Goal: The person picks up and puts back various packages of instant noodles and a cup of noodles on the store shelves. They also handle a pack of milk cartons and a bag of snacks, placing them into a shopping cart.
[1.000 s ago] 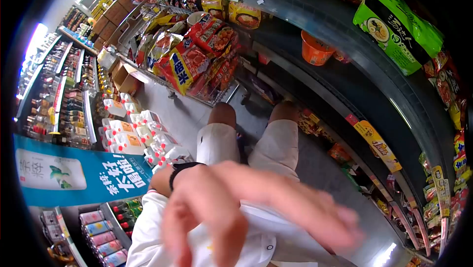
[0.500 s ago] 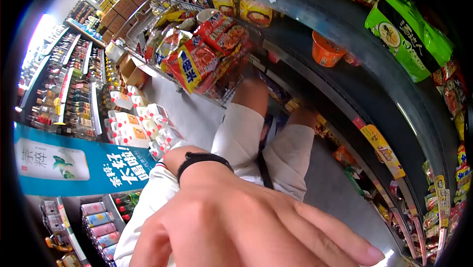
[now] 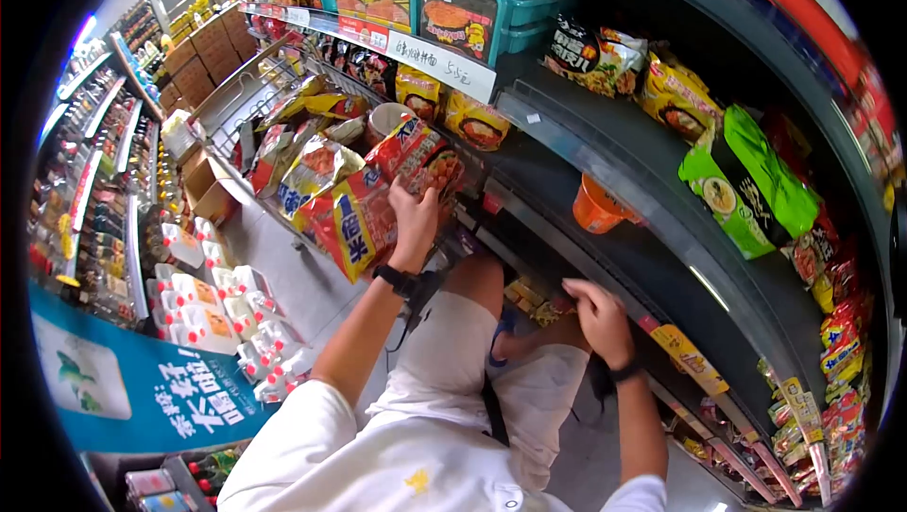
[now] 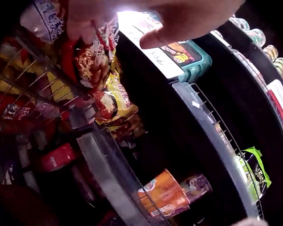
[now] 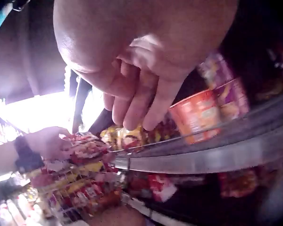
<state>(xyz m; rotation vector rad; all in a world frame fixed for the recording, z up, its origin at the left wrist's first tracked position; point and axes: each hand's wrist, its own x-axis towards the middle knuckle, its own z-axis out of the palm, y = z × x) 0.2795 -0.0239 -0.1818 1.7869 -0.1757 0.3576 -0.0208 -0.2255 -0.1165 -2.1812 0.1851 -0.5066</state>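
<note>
In the head view my left hand (image 3: pixel 413 221) reaches to a red instant noodle pack (image 3: pixel 420 155) on the heap in a wire shopping cart (image 3: pixel 244 96). Its fingertips touch the pack's near edge; the left wrist view shows the thumb standing away from the pack. Beside that pack lies another red noodle pack (image 3: pixel 354 221) with a yellow and blue label. My right hand (image 3: pixel 601 321) hangs over my knee, holding nothing, and the right wrist view shows its fingers (image 5: pixel 151 101) loosely bent. Nearest to it on the dark shelf is an orange noodle cup (image 3: pixel 599 205).
Curved store shelves with a clear front rail (image 3: pixel 605 153) run along the right. A green noodle bag (image 3: pixel 751 186) leans on the upper shelf, near teal tubs (image 3: pixel 524 11). White jugs (image 3: pixel 203 299) stand on the floor at left, behind a blue sign (image 3: pixel 142 380).
My left hand has swung from the lower middle forward to the noodle packs in the cart. My right hand now shows at the right. The head view has tilted up, showing more upper shelf.
</note>
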